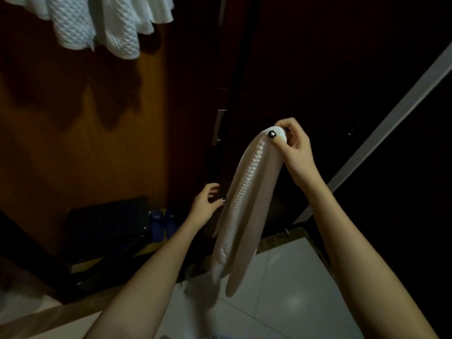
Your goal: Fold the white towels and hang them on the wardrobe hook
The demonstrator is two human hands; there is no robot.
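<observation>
A white waffle-textured towel hangs folded lengthwise in front of me. My right hand pinches its top fold, thumb over the cloth. Lower down, my left hand sits at the towel's left edge with its fingers loosely spread and the thumb tip touching the cloth. Several more white towels hang at the top left against the brown wardrobe side. The hook itself is out of sight.
Dark wardrobe doors with a metal handle stand straight ahead. A dark low stand and blue slippers sit on the floor at the left. White floor tiles lie below. A pale diagonal door frame runs at the right.
</observation>
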